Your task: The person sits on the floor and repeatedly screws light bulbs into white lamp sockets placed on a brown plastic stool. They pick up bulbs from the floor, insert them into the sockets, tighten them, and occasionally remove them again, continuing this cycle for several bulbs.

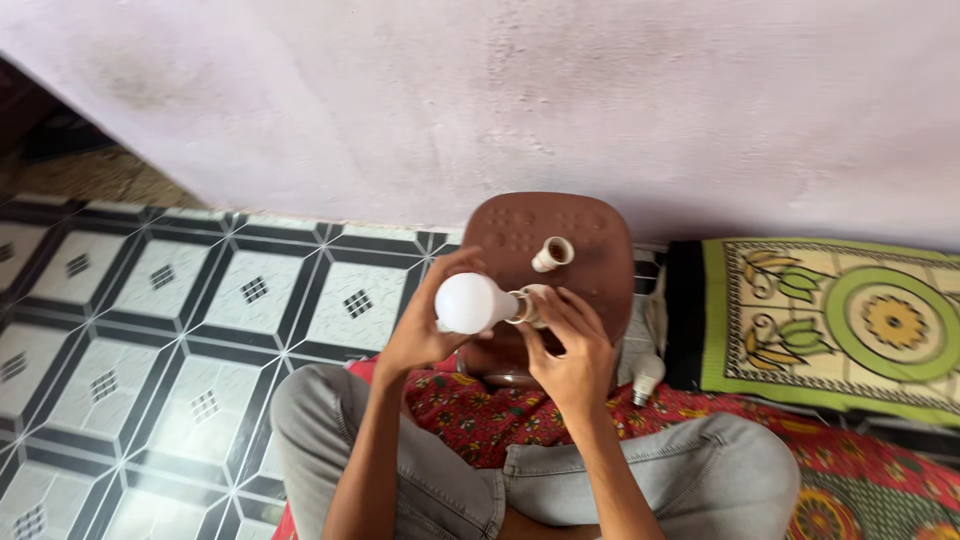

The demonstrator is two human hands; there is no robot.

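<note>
1. Black-and-white patterned floor tiles (150,300) fill the left, running up to a pale plastered wall (600,90).
2. The left hand (425,325) curls around a white bulb (465,303), fingers closed on the globe, holding it sideways just off the left edge of a brown plastic stool (590,250).
3. The right hand (570,350) pinches a pale lamp holder (530,305) at the bulb's base, fingers closed on it over the stool's near part.
4. A second cream holder (552,254) lies near the middle of the stool top.
5. Another bulb (647,377) lies on the red floral cloth (480,415) beside the stool's right edge.
6. A green-and-yellow patterned mat (830,320) lies at the right.
</note>
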